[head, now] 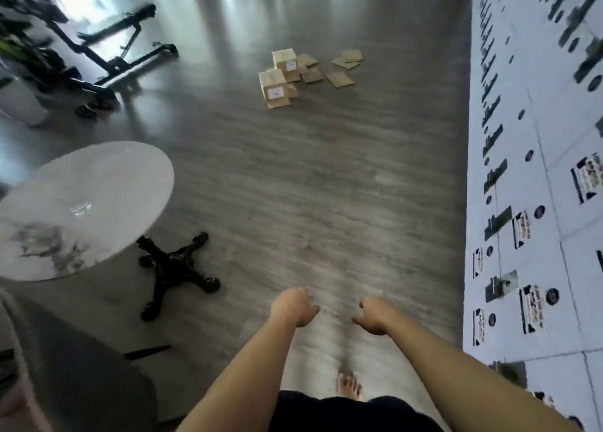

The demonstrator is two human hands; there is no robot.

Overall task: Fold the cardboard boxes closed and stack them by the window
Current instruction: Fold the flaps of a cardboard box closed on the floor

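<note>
Across the grey floor (pixel 293 177), well ahead of you, stand two folded cardboard boxes (pixel 280 77) with flat, unfolded cardboard pieces (pixel 341 69) scattered just beside them. Your left hand (pixel 293 306) and right hand (pixel 373 314) hang forward, fingers loosely curled, holding nothing (one bare foot shows below). You appear to be between boxes: next, walk over and pick up a flat piece to fold. A round marble table (pixel 81 209) stands left, white cartons (pixel 535 203) line the right; the path between looks passable.

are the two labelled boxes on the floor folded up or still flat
Folded up: both boxes stand as closed cubes with labels facing the camera. The cardboard pieces beside them lie flat.
</note>
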